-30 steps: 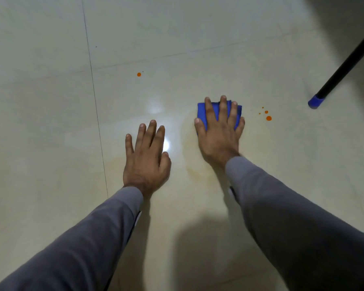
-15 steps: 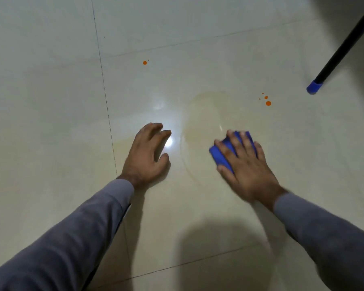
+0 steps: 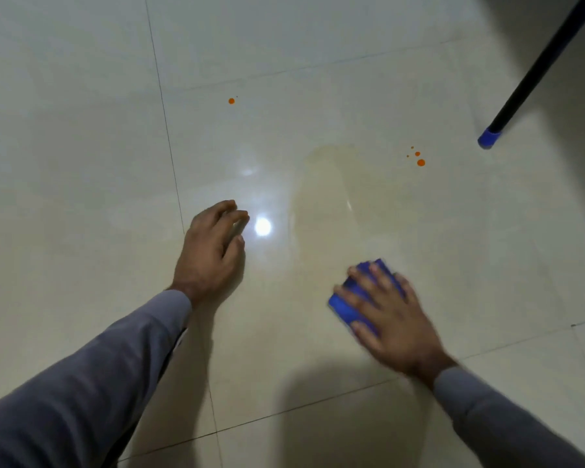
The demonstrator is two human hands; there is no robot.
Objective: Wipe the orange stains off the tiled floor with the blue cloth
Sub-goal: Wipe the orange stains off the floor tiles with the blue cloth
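My right hand [image 3: 389, 312] lies flat on the folded blue cloth [image 3: 343, 307] and presses it to the glossy cream tiled floor [image 3: 81, 163]; the hand is motion-blurred. A faint yellowish wet smear [image 3: 321, 197] stretches from the cloth up toward the middle of the tile. A cluster of small orange stains [image 3: 420, 162] sits beyond the smear on the right. One lone orange dot [image 3: 231, 101] lies farther back, left of centre. My left hand [image 3: 211, 251] rests on the floor to the left, fingers curled, holding nothing.
A black furniture leg with a blue foot cap [image 3: 488, 138] stands at the upper right, slanting up out of view. Grout lines [image 3: 169, 146] cross the floor. A bright light reflection [image 3: 262, 227] lies beside my left hand. My own shadow falls at the bottom.
My right hand has dragged the blue cloth toward me, from near the orange cluster to the lower right, leaving a wet smear. My left hand's fingers have curled from flat.
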